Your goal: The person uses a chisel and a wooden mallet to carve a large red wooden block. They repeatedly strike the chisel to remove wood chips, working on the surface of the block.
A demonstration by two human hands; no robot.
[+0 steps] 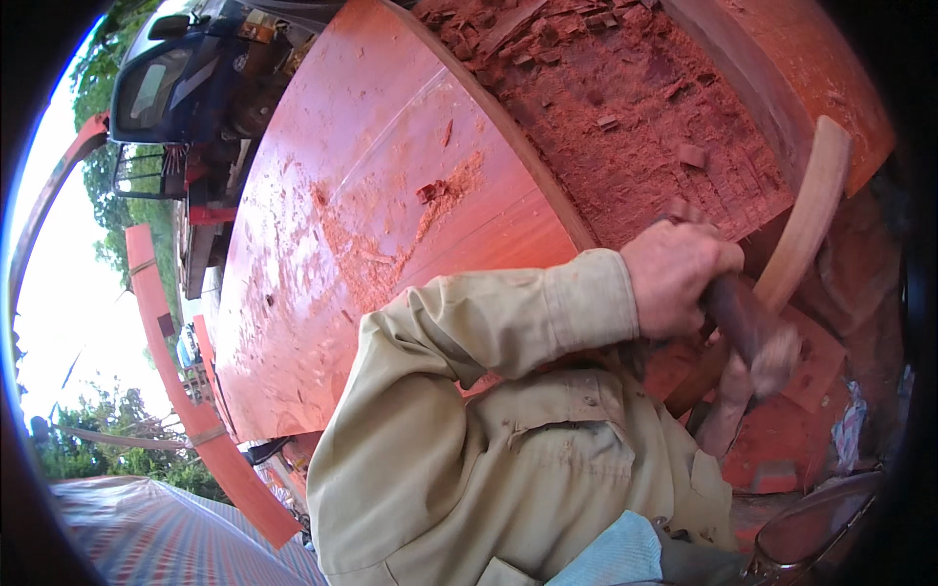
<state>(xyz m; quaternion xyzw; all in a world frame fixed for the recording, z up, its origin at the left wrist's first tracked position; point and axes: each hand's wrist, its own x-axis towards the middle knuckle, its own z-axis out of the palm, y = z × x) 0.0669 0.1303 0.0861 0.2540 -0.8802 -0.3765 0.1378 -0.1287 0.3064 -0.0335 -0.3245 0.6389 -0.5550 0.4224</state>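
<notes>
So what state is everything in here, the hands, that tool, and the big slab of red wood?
Left hand: closed around the tool's dark handle.
Right hand: blurred, low on the same handle; grip unclear.
Tool handle: gripped, angled down to the right.
Curved pale wooden piece: upright beside the hands; role unclear.
Red wood slab: smooth on top, strewn with shavings.
Hollowed area: rough-cut, full of chips.

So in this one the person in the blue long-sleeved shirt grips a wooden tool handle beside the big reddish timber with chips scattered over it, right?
Not quite: the shirt is khaki-beige, not blue. The head view shows its sleeve running up to a hand closed around a dark wooden tool handle. The rest holds: the big reddish timber lies beside it, with chips scattered over it.
</notes>
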